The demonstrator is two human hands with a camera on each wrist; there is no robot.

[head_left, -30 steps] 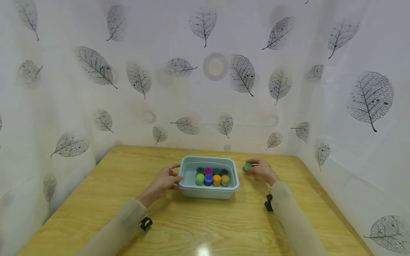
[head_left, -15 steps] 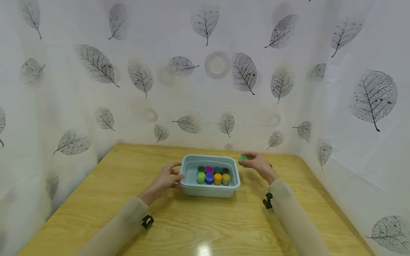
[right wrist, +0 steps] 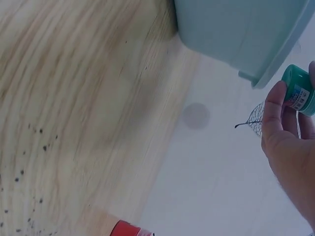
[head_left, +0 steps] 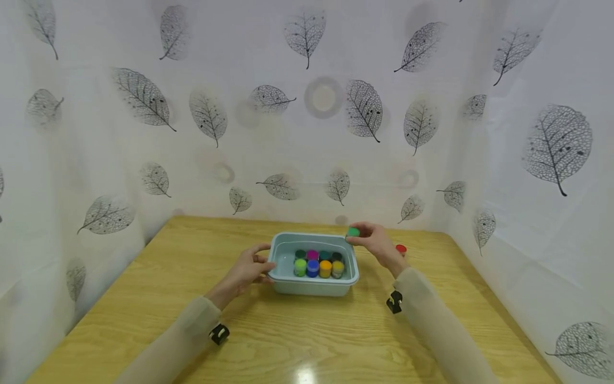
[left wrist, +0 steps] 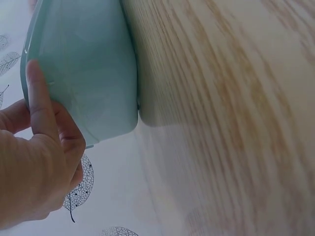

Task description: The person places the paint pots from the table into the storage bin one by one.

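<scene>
A pale blue plastic basin [head_left: 312, 288] stands on the table with several small paint jars in two rows inside; a lime green jar [head_left: 300, 268], a blue jar [head_left: 313, 268] and an orange jar [head_left: 325, 269] are in the front row. My left hand [head_left: 244, 271] grips the basin's left end, thumb over the rim [left wrist: 30, 88] and fingers beneath it. My right hand [head_left: 376, 244] pinches a green paint jar [right wrist: 298, 91] with a printed label, held up at the basin's back right corner.
A red-lidded jar [head_left: 401, 249] stands on the wooden table [head_left: 307, 330] right of the basin, partly behind my right wrist. A white leaf-print curtain [head_left: 288, 138] hangs behind the table and along both sides.
My right hand has lifted the green jar off the table and carried it left to the basin's back right corner. The red-lidded jar has come into fuller view. My left hand stays put.
</scene>
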